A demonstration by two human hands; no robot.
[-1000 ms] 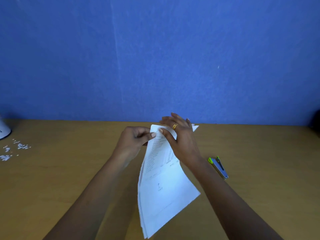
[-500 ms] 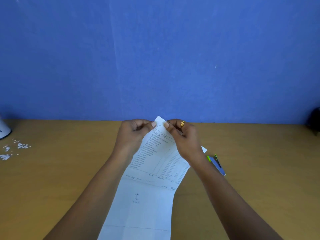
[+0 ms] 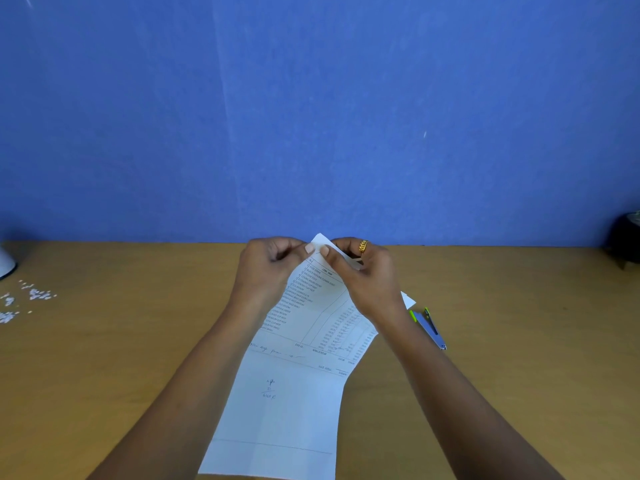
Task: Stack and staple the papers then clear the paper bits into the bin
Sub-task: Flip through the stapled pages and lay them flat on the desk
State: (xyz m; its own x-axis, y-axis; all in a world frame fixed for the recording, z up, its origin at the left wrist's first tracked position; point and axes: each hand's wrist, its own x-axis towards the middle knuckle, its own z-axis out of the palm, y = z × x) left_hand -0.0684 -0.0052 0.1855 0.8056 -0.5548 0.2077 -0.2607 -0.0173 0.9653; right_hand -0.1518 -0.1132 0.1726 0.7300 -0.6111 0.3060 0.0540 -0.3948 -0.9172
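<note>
White printed papers (image 3: 294, 386) lie lengthwise on the wooden desk between my forearms, their far corner lifted. My left hand (image 3: 268, 268) and my right hand (image 3: 363, 271), which wears a gold ring, both pinch that far corner with thumb and fingers, thumbs almost touching. A small blue stapler (image 3: 429, 327) with lime-green trim lies on the desk just right of my right wrist. Small white paper bits (image 3: 33, 296) are scattered at the desk's far left.
A white object (image 3: 5, 263) is cut off at the left edge beside the paper bits. A dark round object (image 3: 627, 240) stands at the far right by the blue wall. The wooden desk (image 3: 519, 341) runs the full width.
The papers went from hanging edge-on and tilted right to lying flat and facing me. My hands closed in on the top corner, now pinching it together.
</note>
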